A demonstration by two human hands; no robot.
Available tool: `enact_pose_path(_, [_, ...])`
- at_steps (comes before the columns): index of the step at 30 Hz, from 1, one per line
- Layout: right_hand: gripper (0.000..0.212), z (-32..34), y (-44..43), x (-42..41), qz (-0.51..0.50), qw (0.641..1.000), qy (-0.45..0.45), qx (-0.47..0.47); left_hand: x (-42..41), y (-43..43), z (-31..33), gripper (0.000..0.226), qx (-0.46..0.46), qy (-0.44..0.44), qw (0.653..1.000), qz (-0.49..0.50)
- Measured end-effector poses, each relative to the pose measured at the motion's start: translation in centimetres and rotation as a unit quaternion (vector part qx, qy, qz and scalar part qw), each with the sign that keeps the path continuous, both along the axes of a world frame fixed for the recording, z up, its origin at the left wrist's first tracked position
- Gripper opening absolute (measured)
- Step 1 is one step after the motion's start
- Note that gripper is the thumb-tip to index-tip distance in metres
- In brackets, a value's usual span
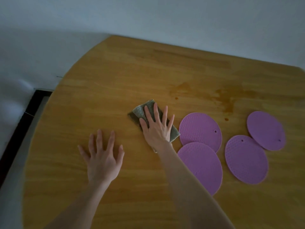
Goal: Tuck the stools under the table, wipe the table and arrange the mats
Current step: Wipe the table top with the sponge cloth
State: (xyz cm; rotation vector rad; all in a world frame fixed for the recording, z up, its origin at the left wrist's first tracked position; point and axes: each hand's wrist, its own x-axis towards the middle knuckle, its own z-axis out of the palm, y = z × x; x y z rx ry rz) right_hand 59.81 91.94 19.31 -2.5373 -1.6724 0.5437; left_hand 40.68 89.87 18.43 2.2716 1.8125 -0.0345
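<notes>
The left hand (103, 156) lies palm down, near and to the left, fingers straight and spread. The right hand (156, 128) sits farther off, palm down, fingers straight and fanned, its bare forearm (189, 179) slanting from the near right.

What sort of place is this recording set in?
Probably a home dining area: a wooden table against a plain wall, four round purple mats on it, and the right hand pressing a grey cloth flat near brownish spill marks.
</notes>
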Motion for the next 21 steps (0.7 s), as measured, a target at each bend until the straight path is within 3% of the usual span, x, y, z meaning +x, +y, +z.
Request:
enact_pose_path(5, [0.057,0.3,0.1,-0.4,0.027,1.000,0.008,-0.004,1.1,-0.2,0.7,0.067,0.026,-0.011,0.999,0.028])
enact_pose_path(10, [0.056,0.4,2.5,4.0,0.087,0.996,-0.002,0.001,10.4,-2.1,0.9,0.070,-0.010,-0.051,0.996,0.078])
enact_pose_path(15, [0.056,-0.1,4.6,7.1,0.115,0.993,-0.020,0.005,13.1,-2.4,-0.5,0.077,-0.030,0.003,0.996,0.090])
enact_pose_path(21, [0.056,-0.2,5.9,12.1,0.019,0.999,-0.028,-0.009,13.2,-2.5,-0.9,0.074,-0.041,0.011,0.995,0.092])
